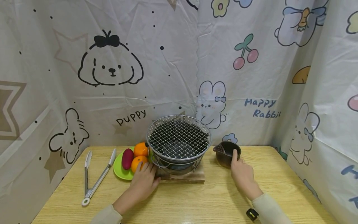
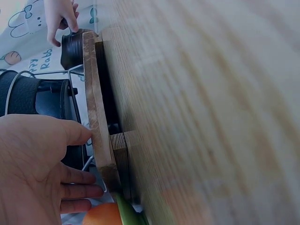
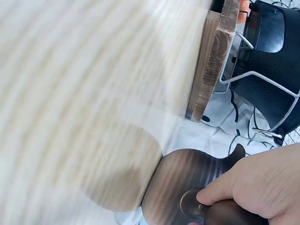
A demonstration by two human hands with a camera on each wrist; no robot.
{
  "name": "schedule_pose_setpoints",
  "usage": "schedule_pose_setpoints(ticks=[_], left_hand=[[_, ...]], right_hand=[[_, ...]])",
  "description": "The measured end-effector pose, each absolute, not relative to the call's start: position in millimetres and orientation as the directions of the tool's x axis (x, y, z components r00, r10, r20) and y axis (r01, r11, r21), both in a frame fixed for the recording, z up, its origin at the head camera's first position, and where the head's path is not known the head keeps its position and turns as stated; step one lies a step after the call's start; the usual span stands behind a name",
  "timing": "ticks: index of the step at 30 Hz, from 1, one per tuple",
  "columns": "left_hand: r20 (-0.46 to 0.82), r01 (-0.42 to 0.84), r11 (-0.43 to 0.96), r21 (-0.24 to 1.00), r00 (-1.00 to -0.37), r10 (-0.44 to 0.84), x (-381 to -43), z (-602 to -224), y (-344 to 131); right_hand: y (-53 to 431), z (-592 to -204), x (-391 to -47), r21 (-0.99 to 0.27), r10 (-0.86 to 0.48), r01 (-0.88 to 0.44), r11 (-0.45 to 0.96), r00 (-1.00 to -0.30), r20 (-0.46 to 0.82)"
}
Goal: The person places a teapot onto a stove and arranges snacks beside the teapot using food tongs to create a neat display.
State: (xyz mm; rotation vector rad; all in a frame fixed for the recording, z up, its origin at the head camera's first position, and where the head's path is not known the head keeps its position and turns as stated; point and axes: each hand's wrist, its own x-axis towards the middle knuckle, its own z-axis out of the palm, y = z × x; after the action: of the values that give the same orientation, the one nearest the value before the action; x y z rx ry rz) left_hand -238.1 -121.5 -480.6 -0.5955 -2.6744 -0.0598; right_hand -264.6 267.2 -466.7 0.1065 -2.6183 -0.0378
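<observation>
On the right of the table, my right hand (image 1: 242, 175) grips the side handle of a dark brown teapot (image 1: 222, 159). The teapot is lidless and upright, with strainer holes at its spout; the right wrist view shows the thumb at the handle's base. My left hand (image 1: 144, 180) is at the left end of a wooden board (image 1: 181, 178), fairly straight fingers beside the front orange (image 1: 137, 161) and the thumb at the board's edge. A round tabletop grill (image 1: 179, 155) with a wire mesh top stands on that board.
A green plate (image 1: 119, 174) holds the front orange, another orange fruit (image 1: 140, 149) and a purple sweet potato (image 1: 127, 159). Spread metal tongs (image 1: 98, 183) lie at the left. A printed curtain (image 1: 173, 62) hangs behind the table and along its sides.
</observation>
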Motion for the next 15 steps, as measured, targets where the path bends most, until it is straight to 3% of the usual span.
schedule_pose_setpoints(ticks=[3,11,15], left_hand=[[0.399,0.419,0.907,-0.046,-0.825,0.401,-236.8,-479.7,-121.8],[0.407,0.418,0.907,-0.05,-0.821,0.401,-234.1,-475.9,-121.1],[0.408,0.417,0.907,-0.056,-0.82,0.402,-233.8,-475.4,-120.7]], right_hand=[[267.6,-471.3,-265.9,0.077,-0.106,-0.075,0.994,-0.817,0.567],[265.4,-474.9,-267.0,0.155,-0.173,-0.082,0.985,-0.584,0.793],[264.3,-473.8,-265.0,0.209,-0.209,-0.064,0.976,-0.553,0.807]])
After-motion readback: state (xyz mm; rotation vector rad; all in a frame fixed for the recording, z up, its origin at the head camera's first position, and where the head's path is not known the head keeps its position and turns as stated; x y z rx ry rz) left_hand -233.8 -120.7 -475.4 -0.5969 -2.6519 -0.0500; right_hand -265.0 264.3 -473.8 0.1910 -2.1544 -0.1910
